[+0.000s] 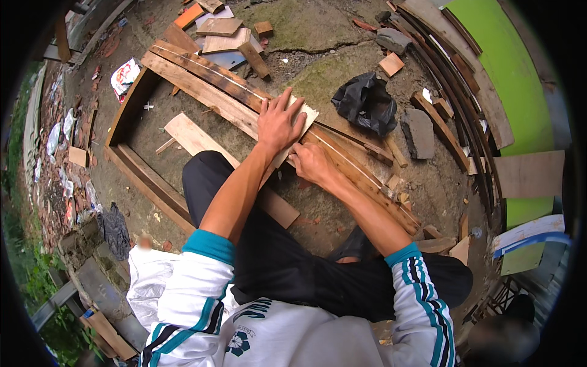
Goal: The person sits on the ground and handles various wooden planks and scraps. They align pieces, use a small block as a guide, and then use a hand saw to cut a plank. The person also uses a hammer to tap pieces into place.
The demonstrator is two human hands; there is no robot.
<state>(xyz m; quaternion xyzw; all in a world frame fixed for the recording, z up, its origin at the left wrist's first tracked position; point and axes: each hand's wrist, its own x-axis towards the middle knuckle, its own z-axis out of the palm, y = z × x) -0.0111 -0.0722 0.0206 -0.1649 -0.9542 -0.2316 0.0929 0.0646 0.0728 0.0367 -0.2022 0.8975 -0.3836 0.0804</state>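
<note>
My left hand (278, 120) lies flat, fingers spread, on a short pale wooden piece (299, 125) that rests across long reddish planks (214, 85). My right hand (310, 162) is closed just beside it, at the piece's lower edge; whatever it grips is too small to make out. The planks form the top side of a rectangular wooden frame (131, 104) lying on the ground. A loose pale board (195, 137) lies inside the frame, running under my knee.
A black plastic bag (365, 101) and a grey stone block (419, 131) lie to the right. Offcuts (220, 27) are piled at the top. Curved slats (452, 79) and a green panel (507, 67) line the right side. Bricks (92, 257) sit at lower left.
</note>
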